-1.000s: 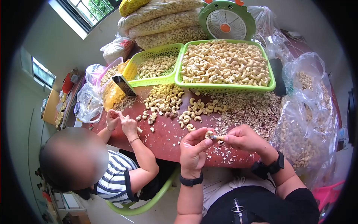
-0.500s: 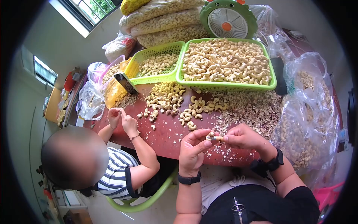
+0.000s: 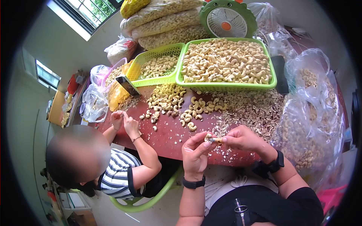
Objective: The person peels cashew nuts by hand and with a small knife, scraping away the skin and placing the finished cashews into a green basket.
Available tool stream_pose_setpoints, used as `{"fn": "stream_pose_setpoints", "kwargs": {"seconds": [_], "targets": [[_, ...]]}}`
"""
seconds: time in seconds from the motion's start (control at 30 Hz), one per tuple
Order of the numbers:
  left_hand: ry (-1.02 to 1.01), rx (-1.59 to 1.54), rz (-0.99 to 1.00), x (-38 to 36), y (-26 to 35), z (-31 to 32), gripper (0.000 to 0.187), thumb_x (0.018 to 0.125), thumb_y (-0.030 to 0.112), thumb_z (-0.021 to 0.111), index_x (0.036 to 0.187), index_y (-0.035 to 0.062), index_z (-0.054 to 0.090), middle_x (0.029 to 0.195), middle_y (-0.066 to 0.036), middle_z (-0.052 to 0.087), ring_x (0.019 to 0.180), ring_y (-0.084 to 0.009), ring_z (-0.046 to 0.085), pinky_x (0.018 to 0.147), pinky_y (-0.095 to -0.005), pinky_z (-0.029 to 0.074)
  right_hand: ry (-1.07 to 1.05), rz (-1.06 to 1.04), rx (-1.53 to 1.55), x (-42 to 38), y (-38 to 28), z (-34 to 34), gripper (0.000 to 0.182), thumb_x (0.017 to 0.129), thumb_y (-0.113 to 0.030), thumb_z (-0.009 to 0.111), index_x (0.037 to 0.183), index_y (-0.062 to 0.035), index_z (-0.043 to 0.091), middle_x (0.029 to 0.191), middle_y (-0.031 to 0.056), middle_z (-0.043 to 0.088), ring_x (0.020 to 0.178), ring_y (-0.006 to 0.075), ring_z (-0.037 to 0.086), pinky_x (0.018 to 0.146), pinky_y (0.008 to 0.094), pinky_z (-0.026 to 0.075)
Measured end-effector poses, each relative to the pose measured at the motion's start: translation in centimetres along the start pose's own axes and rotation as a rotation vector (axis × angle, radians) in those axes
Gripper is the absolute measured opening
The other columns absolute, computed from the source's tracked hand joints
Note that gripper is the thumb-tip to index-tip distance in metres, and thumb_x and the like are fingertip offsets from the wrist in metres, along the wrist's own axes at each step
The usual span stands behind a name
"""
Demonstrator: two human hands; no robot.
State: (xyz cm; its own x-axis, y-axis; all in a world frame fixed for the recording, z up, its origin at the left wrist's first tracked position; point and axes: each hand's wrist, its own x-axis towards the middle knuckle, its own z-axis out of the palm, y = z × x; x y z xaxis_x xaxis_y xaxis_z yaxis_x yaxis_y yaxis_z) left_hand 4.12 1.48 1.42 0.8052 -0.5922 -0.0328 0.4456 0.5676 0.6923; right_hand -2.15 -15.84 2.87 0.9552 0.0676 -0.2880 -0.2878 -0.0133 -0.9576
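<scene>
Over the front edge of the red table (image 3: 166, 145), my left hand (image 3: 196, 152) pinches a cashew nut (image 3: 207, 138) between thumb and fingertips. My right hand (image 3: 241, 138) is closed on the light handle of a small tool (image 3: 217, 139), whose metal end touches or nearly touches the nut. Behind my hands lie loose cashews (image 3: 203, 107) and a wide spread of skin flakes (image 3: 256, 113). A big green basket (image 3: 226, 86) heaped with cashews stands farther back, with a smaller green basket (image 3: 154, 80) holding fewer nuts to its left.
At the left sits a co-worker in a striped shirt (image 3: 120, 173), both hands (image 3: 124, 122) together over the table. A phone (image 3: 127, 85) leans near the small basket. Bags of nuts (image 3: 166, 24) and a green fan (image 3: 228, 20) stand behind; clear plastic bags (image 3: 313, 120) lie at right.
The view has shifted slightly. My hands keep nearly the same pose around the nut and tool, with the left hand's fingers slightly moved.
</scene>
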Motion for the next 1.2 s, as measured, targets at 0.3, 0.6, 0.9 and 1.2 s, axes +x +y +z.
{"fn": "stream_pose_setpoints", "kwargs": {"seconds": [0.3, 0.6, 0.9, 1.2], "targets": [[0.279, 0.021, 0.089, -0.7, -1.2, 1.3, 0.021, 0.074, -0.009, 0.055, 0.094, -0.0036, 0.054, 0.089, -0.016, 0.058, 0.082, -0.0232, 0.060, 0.072, -0.0309, 0.054, 0.103, -0.022, -0.100, 0.1, 0.5, 0.7, 0.034, 0.082, -0.030, 0.057, 0.064, -0.0010, 0.059, 0.049, -0.0040, 0.044, 0.047, 0.0029, 0.036, 0.041, 0.0218, 0.029], [0.234, 0.057, 0.235, -0.4, -2.4, 1.3, 0.017, 0.075, -0.007, 0.055, 0.090, -0.0011, 0.050, 0.090, -0.012, 0.057, 0.084, -0.0195, 0.058, 0.075, -0.0308, 0.053, 0.205, -0.069, -0.178, 0.3, 1.3, 1.0, 0.036, 0.083, -0.032, 0.055, 0.066, -0.0008, 0.059, 0.049, -0.0008, 0.044, 0.049, 0.0050, 0.038, 0.043, 0.0253, 0.032], [0.290, -0.153, 0.013, 0.0, -1.8, 0.8, 0.014, 0.081, 0.000, 0.051, 0.095, -0.0023, 0.052, 0.090, -0.012, 0.058, 0.081, -0.0182, 0.058, 0.073, -0.0301, 0.051, 0.186, -0.042, -0.119, 0.2, 1.4, 0.3, 0.033, 0.084, -0.030, 0.054, 0.070, -0.0014, 0.062, 0.049, 0.0001, 0.046, 0.049, 0.0045, 0.040, 0.043, 0.0254, 0.033], [0.298, -0.193, 0.002, -0.2, -1.8, 0.9, 0.014, 0.080, -0.001, 0.051, 0.094, -0.0026, 0.053, 0.089, -0.013, 0.059, 0.082, -0.0205, 0.059, 0.076, -0.0324, 0.050, 0.167, -0.049, -0.158, -0.2, 1.0, 0.9, 0.035, 0.083, -0.032, 0.054, 0.070, -0.0007, 0.061, 0.050, 0.0016, 0.048, 0.050, 0.0053, 0.041, 0.044, 0.0252, 0.035]]}}
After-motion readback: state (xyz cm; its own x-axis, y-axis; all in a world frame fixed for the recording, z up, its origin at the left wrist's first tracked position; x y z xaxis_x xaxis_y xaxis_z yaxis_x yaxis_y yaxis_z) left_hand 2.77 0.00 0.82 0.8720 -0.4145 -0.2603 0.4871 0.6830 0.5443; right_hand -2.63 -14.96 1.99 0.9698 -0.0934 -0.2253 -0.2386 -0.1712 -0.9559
